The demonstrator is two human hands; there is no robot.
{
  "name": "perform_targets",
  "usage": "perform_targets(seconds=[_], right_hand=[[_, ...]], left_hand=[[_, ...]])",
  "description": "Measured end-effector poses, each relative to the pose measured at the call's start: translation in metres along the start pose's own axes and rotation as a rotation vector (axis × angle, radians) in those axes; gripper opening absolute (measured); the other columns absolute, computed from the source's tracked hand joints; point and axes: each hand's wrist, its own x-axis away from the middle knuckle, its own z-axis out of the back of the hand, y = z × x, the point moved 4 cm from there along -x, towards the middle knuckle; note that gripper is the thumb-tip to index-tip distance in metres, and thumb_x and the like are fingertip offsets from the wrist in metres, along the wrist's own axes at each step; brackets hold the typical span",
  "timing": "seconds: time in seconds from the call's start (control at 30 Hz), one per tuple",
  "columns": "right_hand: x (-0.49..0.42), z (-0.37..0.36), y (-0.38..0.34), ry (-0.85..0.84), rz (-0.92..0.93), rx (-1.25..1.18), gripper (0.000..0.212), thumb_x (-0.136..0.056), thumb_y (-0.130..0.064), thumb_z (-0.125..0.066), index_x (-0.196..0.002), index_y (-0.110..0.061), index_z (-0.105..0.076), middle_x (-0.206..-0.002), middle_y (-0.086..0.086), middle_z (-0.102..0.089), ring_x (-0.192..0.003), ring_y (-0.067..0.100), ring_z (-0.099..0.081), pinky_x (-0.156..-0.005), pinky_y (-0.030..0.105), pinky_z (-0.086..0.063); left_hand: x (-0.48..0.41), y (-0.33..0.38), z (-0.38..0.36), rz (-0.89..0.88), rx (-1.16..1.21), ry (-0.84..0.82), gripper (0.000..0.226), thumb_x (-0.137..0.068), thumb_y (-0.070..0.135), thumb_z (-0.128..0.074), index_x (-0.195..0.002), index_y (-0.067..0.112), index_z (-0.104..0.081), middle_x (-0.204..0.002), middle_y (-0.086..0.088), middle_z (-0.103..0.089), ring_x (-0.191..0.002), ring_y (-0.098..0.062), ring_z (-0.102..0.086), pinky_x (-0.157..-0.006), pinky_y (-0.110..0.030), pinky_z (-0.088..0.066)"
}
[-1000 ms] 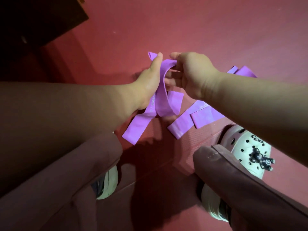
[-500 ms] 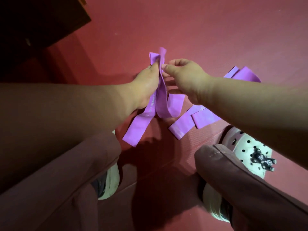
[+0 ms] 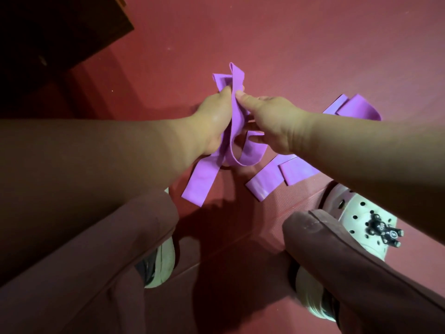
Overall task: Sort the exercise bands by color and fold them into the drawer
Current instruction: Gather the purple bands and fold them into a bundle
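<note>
A purple exercise band [image 3: 234,131] hangs folded between my two hands above the red floor. My left hand [image 3: 213,121] grips it from the left; my right hand [image 3: 272,119] pinches it from the right, thumb against the band's upper part. Two ends of the band stick up above my fingers, a loop hangs under my hands, and one flat end [image 3: 199,182] trails down toward my left knee. More purple bands [image 3: 269,179] lie flat on the floor under my right forearm, reaching to the right [image 3: 356,107].
A dark wooden piece of furniture [image 3: 60,32] fills the upper left corner. I crouch on a red mat [image 3: 289,44]; my knees in brownish trousers and white clogs [image 3: 361,220] take up the lower part of the view.
Both hands have drawn closer together on the band and risen slightly. The band's ends now stand higher above my fingers, and my right thumb presses onto the band.
</note>
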Motion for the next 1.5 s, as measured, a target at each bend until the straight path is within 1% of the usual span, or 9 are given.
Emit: perform_targets(seconds=[0.2,0.33,0.5,0.63,0.93,1.1,1.23,1.37,1.5], right_hand=[[-0.002,0.002,0.001,0.090,-0.056,-0.057,0.027,-0.086,-0.038,-0.070,-0.074,-0.023,-0.051,-0.077,-0.005,-0.060,-0.065,0.012,-0.053,-0.058,0.024,-0.042],[-0.004,0.004,0.001,0.100,-0.045,-0.043,0.026,-0.085,-0.037,-0.071,-0.075,-0.023,-0.052,-0.075,-0.004,-0.060,-0.066,0.013,-0.054,-0.063,0.025,-0.044],[-0.003,0.002,0.001,0.042,-0.028,-0.050,0.020,-0.085,-0.041,-0.070,-0.083,-0.025,-0.058,-0.081,-0.005,-0.062,-0.070,0.011,-0.055,-0.063,0.024,-0.043],[-0.002,0.004,0.005,-0.039,0.000,0.018,0.015,-0.086,-0.039,-0.060,-0.081,-0.025,-0.060,-0.074,-0.006,-0.061,-0.071,0.015,-0.058,-0.070,0.031,-0.041],[0.008,0.000,0.035,-0.360,0.003,0.641,0.014,-0.079,-0.023,-0.079,-0.079,-0.014,-0.069,-0.068,0.006,-0.059,-0.061,0.019,-0.053,-0.062,0.026,-0.052],[0.010,-0.004,0.043,-0.369,0.031,0.652,0.029,-0.079,-0.026,-0.079,-0.099,-0.006,-0.074,-0.083,0.013,-0.067,-0.071,0.018,-0.055,-0.074,0.032,-0.056],[0.014,-0.007,0.047,-0.422,-0.068,0.572,0.041,-0.083,-0.027,-0.074,-0.111,0.002,-0.066,-0.082,0.005,-0.062,-0.074,0.016,-0.057,-0.048,0.013,-0.043],[0.014,-0.011,0.052,-0.402,-0.129,0.557,0.035,-0.085,-0.033,-0.072,-0.106,-0.006,-0.068,-0.089,0.006,-0.066,-0.077,0.016,-0.061,-0.050,0.017,-0.048],[0.007,0.000,0.044,-0.186,0.043,0.816,0.021,-0.089,-0.023,-0.063,-0.097,-0.005,-0.070,-0.093,0.010,-0.069,-0.088,0.027,-0.063,-0.078,0.033,-0.054]], left_hand=[[0.005,0.000,-0.005,0.090,0.132,-0.063,0.068,-0.098,0.062,-0.026,-0.094,0.006,-0.066,-0.093,-0.014,-0.070,-0.086,-0.029,-0.068,-0.084,-0.039,-0.056],[0.009,0.003,-0.009,0.113,0.172,-0.103,0.079,-0.090,0.073,-0.033,-0.116,0.003,-0.061,-0.118,-0.019,-0.066,-0.099,-0.034,-0.068,-0.087,-0.045,-0.055],[0.008,0.003,-0.004,0.074,0.082,-0.080,0.045,-0.100,0.048,-0.043,-0.093,0.009,-0.065,-0.094,-0.013,-0.070,-0.087,-0.028,-0.069,-0.085,-0.040,-0.056],[0.002,0.010,0.004,0.023,0.112,-0.035,0.044,-0.104,0.041,-0.035,-0.091,0.011,-0.064,-0.095,-0.013,-0.071,-0.082,-0.027,-0.068,-0.084,-0.040,-0.057],[-0.003,0.032,0.015,-0.003,0.255,0.005,0.043,-0.104,0.047,-0.025,-0.101,0.020,-0.057,-0.084,-0.002,-0.074,-0.082,-0.022,-0.073,-0.082,-0.033,-0.050],[-0.002,0.032,0.019,0.007,0.278,0.026,0.040,-0.104,0.046,-0.030,-0.102,0.019,-0.059,-0.071,0.001,-0.072,-0.073,-0.020,-0.072,-0.077,-0.033,-0.053],[0.000,0.028,0.019,0.007,0.260,0.014,0.039,-0.104,0.044,-0.030,-0.102,0.018,-0.059,-0.068,0.001,-0.068,-0.064,-0.018,-0.069,-0.070,-0.031,-0.053],[0.001,0.028,0.019,0.023,0.308,0.001,0.041,-0.104,0.044,-0.029,-0.094,0.015,-0.057,-0.062,0.000,-0.057,-0.047,-0.016,-0.054,-0.061,-0.028,-0.048],[0.002,0.023,0.014,0.037,0.304,-0.019,0.042,-0.104,0.044,-0.028,-0.092,0.014,-0.054,-0.061,-0.001,-0.048,-0.044,-0.014,-0.041,-0.055,-0.024,-0.041]])
